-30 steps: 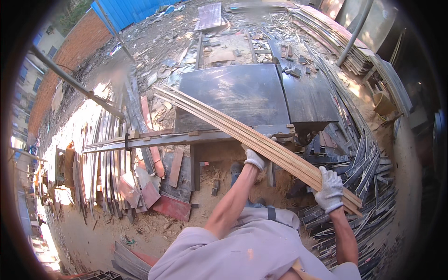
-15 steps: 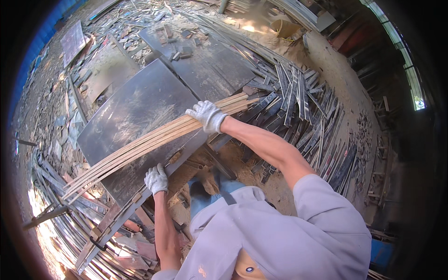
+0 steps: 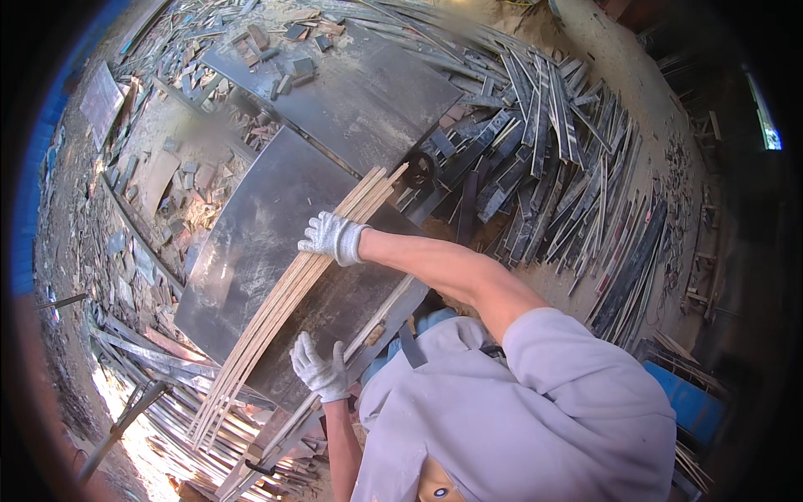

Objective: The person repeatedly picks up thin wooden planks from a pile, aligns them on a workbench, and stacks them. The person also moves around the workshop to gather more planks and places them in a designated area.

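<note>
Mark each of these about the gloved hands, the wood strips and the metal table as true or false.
1. Both hands wear white gloves. True: right hand, left hand.
2. The right hand rests on the bundle of wood strips. True.
3. The strips stand upright against a wall. False: they lie across the dark metal table.
4. The left hand grips a hammer. False: no tool shows in it.
5. Dark offcut slats are piled beyond the table. True.
</note>
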Tool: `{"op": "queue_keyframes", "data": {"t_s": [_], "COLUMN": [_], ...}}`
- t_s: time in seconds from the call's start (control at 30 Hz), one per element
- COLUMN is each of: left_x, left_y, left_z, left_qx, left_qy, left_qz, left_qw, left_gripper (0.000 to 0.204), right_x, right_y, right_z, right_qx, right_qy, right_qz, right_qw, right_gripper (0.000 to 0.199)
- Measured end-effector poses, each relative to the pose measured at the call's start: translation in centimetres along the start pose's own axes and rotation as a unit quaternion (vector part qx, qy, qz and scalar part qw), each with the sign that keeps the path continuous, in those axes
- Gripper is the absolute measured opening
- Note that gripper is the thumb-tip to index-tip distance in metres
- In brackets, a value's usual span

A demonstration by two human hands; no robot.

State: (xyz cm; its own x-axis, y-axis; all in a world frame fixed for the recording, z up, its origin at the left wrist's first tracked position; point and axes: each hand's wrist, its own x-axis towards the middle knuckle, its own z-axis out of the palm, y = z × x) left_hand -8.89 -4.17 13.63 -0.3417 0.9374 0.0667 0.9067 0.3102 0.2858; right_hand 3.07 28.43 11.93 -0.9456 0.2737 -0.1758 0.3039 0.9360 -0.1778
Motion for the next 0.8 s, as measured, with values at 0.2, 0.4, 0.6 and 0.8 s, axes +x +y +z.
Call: {"op": "queue_keyframes", "data": {"t_s": [0.2, 0.4, 0.6, 0.8], "left_x": [11.6, 12.4, 15.6, 14.7], "left_y": [-0.5, -2.6, -2.6, -0.8], "left_z": [3.3, 9.5, 10.2, 11.7], "left_qx": [0.035, 0.063, 0.061, 0.064], "left_qy": [-0.097, -0.187, -0.185, -0.170], "left_qz": [0.065, 0.001, 0.038, 0.042], "left_qw": [0.993, 0.980, 0.980, 0.982], "left_gripper": [0.140, 0.103, 0.098, 0.108], "right_x": [-2.3, -4.9, -16.0, -18.0], "right_y": [-0.3, 2.1, 14.4, 21.0], "right_z": [5.5, 6.5, 7.4, 10.4], "right_qx": [0.053, 0.080, 0.310, 0.518], "right_qy": [0.009, 0.120, 0.342, 0.179], "right_qz": [-0.010, -0.009, 0.351, 0.262], "right_qw": [0.999, 0.990, 0.815, 0.794], "right_gripper": [0.057, 0.073, 0.058, 0.063]}}
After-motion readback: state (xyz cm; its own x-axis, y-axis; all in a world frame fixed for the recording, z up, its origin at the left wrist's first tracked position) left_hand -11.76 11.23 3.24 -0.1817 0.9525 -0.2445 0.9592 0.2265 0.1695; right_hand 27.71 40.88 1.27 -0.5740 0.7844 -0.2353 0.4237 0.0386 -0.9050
